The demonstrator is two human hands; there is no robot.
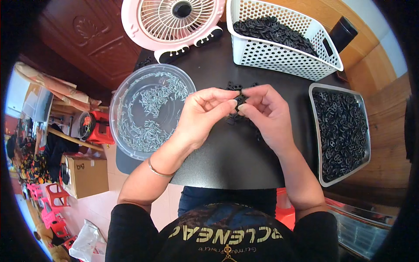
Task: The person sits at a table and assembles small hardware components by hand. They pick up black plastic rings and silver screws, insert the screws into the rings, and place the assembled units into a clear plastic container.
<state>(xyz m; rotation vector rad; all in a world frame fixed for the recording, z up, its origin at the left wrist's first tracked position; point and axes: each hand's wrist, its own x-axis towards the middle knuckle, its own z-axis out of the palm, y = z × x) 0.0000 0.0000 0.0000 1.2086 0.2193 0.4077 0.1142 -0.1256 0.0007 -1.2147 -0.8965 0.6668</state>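
Above the middle of the dark table, my left hand and my right hand meet with fingertips pinched. Between them they hold a small black part, mostly covered by the fingers. Behind and below the hands, several loose black parts lie on the table, partly hidden. To the left of my left hand stands a round clear tub with many short silvery pins in it. On the right, a metal tray is filled with small black parts with holes.
A white perforated basket of black parts stands at the far right of the table. A pink fan is at the far left, and a dark cylinder stands behind the basket. A cardboard box sits on the floor at left.
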